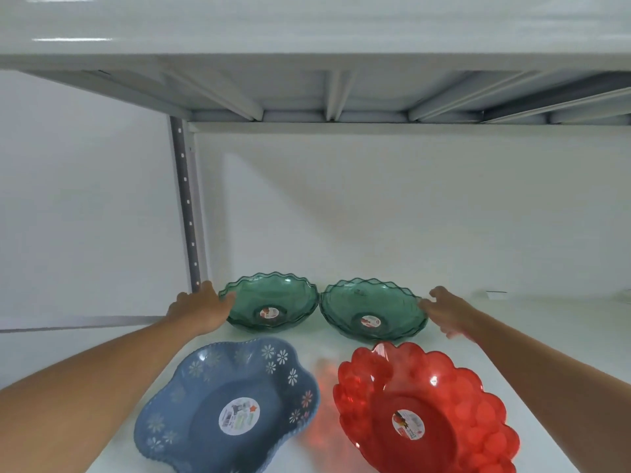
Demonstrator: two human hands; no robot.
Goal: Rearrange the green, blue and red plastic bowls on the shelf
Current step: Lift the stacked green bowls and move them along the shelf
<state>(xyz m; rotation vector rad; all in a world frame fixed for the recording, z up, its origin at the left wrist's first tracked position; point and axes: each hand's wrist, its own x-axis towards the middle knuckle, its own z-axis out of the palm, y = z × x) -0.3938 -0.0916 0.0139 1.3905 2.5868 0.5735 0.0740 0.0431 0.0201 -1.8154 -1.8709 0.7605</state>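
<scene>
Two green bowls sit side by side at the shelf (341, 353) back. Left hand (201, 310) touches the left green bowl (269, 303) rim; right hand (447, 312), grip loosely open, touches the right green bowl (374, 308). Neither is lifted.

White shelf (334, 349), glossy surface, another shelf board above it. Four plastic bowls sit directly on it, all upright, two rows. Back row: left green bowl (271, 303) and right green bowl (374, 310), both translucent with wavy rims, side by side, rims touching or nearly so; cannot tell which. Each looks like a stack of more than one, count unclear. Front row: blue bowl (228, 404) at left, opaque, flower cut-outs round the scalloped rim; red bowl (426, 411) at right, translucent, scalloped, throwing a red tint on the shelf between the two. Front bowls apart. Round sticker inside every bowl. Small flat white item (495, 295) far right at the back, too small to identify.
</scene>
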